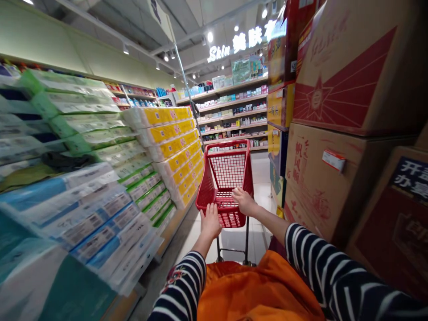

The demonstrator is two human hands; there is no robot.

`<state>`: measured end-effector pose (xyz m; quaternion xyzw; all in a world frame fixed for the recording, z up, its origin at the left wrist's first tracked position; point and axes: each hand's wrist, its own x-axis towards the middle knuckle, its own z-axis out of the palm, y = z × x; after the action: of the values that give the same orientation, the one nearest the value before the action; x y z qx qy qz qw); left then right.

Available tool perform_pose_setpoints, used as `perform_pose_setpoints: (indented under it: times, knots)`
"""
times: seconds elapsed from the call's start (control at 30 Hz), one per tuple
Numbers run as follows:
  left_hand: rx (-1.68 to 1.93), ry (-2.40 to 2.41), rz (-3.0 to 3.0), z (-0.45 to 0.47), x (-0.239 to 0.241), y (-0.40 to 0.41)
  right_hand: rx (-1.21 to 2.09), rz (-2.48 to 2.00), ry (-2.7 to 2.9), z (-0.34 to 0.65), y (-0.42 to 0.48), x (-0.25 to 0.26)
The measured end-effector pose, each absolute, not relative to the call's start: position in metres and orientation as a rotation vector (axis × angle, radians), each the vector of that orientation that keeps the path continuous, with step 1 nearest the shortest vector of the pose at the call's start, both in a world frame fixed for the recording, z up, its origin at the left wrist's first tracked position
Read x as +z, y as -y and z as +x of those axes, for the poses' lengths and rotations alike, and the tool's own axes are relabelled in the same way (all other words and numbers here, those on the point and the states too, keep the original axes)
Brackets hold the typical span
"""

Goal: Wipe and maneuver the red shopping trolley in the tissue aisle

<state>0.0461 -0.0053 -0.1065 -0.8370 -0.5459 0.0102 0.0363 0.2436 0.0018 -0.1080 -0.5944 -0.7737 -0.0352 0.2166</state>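
A red shopping trolley (227,171) with an empty mesh basket stands in the aisle straight ahead of me. My left hand (210,220) is closed over the near left part of its handle rim. My right hand (243,200) grips the near right part of the rim. Both my arms wear navy and white striped sleeves, and an orange garment (257,292) fills the bottom of the view.
Stacked packs of tissue and toilet paper (100,191) line the left side, close to my left arm. Tall piles of brown cardboard boxes (334,133) crowd the right. Shelves of skin-care goods (234,111) cross the far end. The tiled floor (261,178) runs between them.
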Motion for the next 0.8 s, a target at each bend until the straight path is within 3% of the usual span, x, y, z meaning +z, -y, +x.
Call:
perform_pose_setpoints:
  times: [0.27, 0.57, 0.8]
  knots:
    - [0.025, 1.659, -2.589, 0.069, -0.106, 0.012, -0.178, -1.75, 1.96, 0.211, 0.041, -0.133]
    - [0.016, 1.78, -2.542, 0.055, -0.104, 0.01, -0.119, -1.89, 1.874, 0.232, 0.039, -0.122]
    - [0.049, 1.702, -2.602, 0.064, -0.104, 0.015, -0.173, -1.723, 2.036, 0.2, 0.031, -0.122]
